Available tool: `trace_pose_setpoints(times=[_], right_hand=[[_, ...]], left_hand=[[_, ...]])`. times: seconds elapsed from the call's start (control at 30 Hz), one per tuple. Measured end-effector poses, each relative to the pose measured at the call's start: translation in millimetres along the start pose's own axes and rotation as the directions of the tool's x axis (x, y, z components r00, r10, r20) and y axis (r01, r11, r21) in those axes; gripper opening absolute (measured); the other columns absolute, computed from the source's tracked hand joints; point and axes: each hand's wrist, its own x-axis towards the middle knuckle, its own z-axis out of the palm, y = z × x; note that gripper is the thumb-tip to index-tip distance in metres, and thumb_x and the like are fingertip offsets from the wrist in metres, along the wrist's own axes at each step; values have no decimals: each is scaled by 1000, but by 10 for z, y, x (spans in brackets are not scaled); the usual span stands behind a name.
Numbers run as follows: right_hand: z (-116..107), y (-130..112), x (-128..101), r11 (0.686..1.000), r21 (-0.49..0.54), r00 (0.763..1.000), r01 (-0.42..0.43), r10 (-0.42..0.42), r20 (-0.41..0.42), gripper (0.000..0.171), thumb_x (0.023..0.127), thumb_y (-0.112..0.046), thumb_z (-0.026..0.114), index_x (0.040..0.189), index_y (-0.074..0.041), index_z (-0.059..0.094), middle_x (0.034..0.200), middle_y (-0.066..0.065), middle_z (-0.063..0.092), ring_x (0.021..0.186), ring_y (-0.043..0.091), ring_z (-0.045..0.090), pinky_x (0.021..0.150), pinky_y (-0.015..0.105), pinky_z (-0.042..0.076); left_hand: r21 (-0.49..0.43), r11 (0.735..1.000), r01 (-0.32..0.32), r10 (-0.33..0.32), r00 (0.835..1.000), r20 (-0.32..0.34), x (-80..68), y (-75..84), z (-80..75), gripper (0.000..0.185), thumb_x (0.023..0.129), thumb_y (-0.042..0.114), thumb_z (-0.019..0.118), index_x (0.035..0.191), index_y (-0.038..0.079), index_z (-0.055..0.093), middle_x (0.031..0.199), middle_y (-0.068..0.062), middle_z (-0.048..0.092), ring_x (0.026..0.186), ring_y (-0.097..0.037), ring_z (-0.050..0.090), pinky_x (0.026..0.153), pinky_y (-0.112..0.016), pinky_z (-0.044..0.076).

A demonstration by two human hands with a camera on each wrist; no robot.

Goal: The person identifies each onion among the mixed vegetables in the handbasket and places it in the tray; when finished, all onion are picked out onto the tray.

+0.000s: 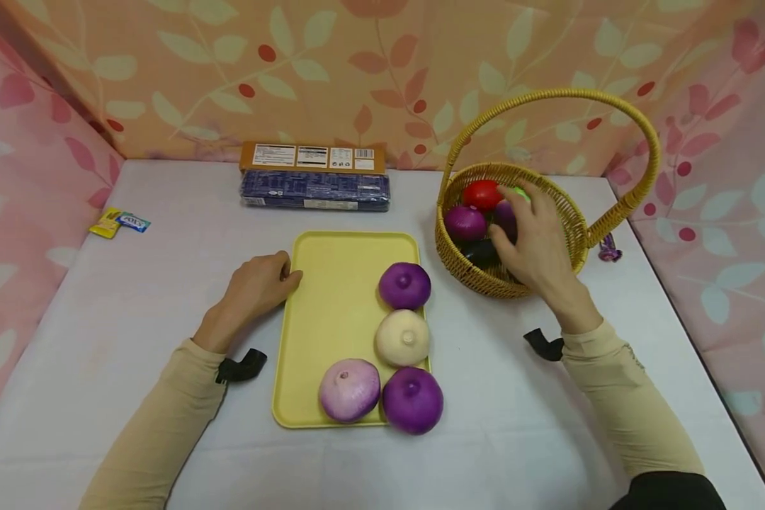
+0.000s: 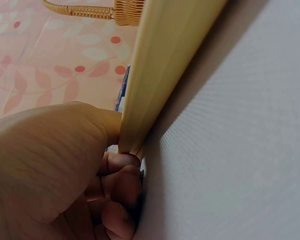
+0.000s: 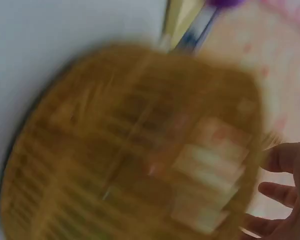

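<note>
In the head view my left hand [image 1: 258,289] pinches the left edge of a yellow tray [image 1: 328,297]. The left wrist view shows the thumb on the tray's rim and curled fingers beneath it. Along the tray's right side and front corner sit a purple onion [image 1: 404,285], a white onion [image 1: 403,338], a pale purple onion [image 1: 350,390] and another purple onion [image 1: 412,401] overlapping the corner. My right hand [image 1: 535,244] is over a wicker basket [image 1: 478,278], fingers spread. Inside show a red tomato-like vegetable [image 1: 482,193], a purple onion [image 1: 464,224] and a dark vegetable [image 1: 481,253].
A tall handle [image 1: 564,93] arches over the basket. Behind the tray lies a blue and brown package [image 1: 315,190]. Small yellow and blue wrappers [image 1: 117,222] lie at the left, and a purple-wrapped candy [image 1: 608,248] beside the basket. Patterned cloth encloses the back and sides.
</note>
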Motion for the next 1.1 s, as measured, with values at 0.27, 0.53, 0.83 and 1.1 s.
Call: trace_pose_setpoints(times=[0.27,0.53,0.83,1.1], right_hand=[[-92,467,65,958,-135,943,-253,275,187,65,94,-27,59,152,-15,33,154,31,25,140,53,27,112,68,21],[43,623,53,947,-162,909,-278,314,274,60,92,-22,63,143,0,38,142,32,39,128,52,41,106,64,32],[106,594,56,943,-149,925,-298,324,198,54,94,-23,60,139,-1,40,133,29,51,120,48,51,97,62,40],[8,144,4,972,65,971,-227,231,-57,57,89,-25,65,139,-5,49,133,24,53,114,40,53,94,55,43]], left_hand=[[0,1000,1,-1,1000,-4,3,5,-2,25,94,28,55,78,10,49,65,-6,49,58,-21,44,52,-30,31],[-4,1000,3,-3,1000,-10,-2,11,2,26,94,28,55,77,10,49,64,-5,49,58,-20,44,51,-30,31],[1,1000,-4,4,1000,-15,-3,10,7,26,94,28,56,77,10,49,64,-5,49,57,-20,44,50,-30,31],[2,1000,-2,2,1000,-12,-4,15,-4,26,94,28,55,77,10,49,64,-6,49,58,-21,44,51,-30,32]])
